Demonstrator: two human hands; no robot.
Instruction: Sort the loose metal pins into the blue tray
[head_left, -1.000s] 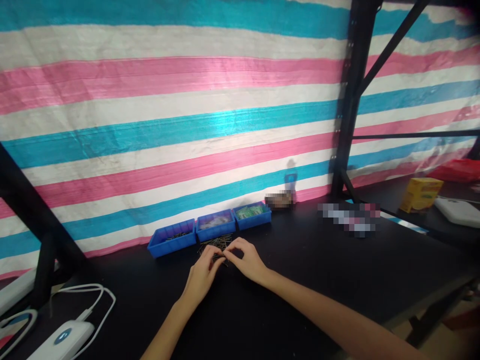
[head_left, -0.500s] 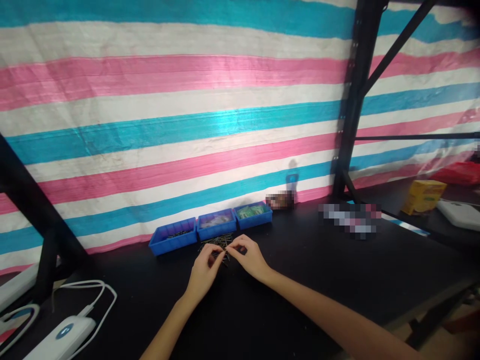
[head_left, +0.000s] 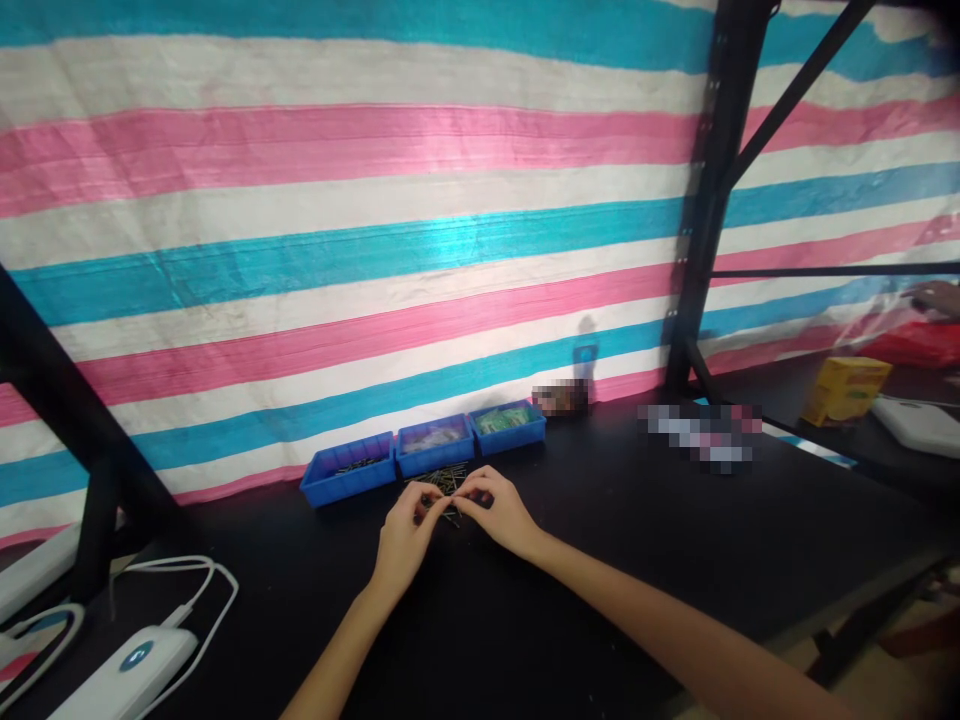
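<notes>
Over a loose pile of thin, dark and brassy nail-like pieces (head_left: pixel 452 476), my two hands meet fingertip to fingertip. My left hand (head_left: pixel 403 530) is closed in a pinch, thumb against fingers. From the other side my right hand (head_left: pixel 504 517) pinches too, its tips touching or nearly touching the left ones. Whatever lies between the fingertips is too small to make out. Just behind the pile stand a left blue bin (head_left: pixel 351 488) with dark thin pieces, a middle blue bin (head_left: pixel 437 460) with clear plastic-looking contents, and a right blue bin (head_left: pixel 513 438) with green-and-white contents.
A white device (head_left: pixel 124 680) with a white cable (head_left: pixel 229 600) lies at lower left. Pixelated items (head_left: pixel 697 435) sit to the right, a yellow box (head_left: pixel 846 390) beyond. Another person's hand (head_left: pixel 937 297) is at the far right. Black posts (head_left: pixel 701 230) frame the striped sheet (head_left: pixel 375 240).
Both hands keep pinching at the same spot, with only slight finger shifts. The view has moved a little. Another person's hand now shows at the far right above the red item.
</notes>
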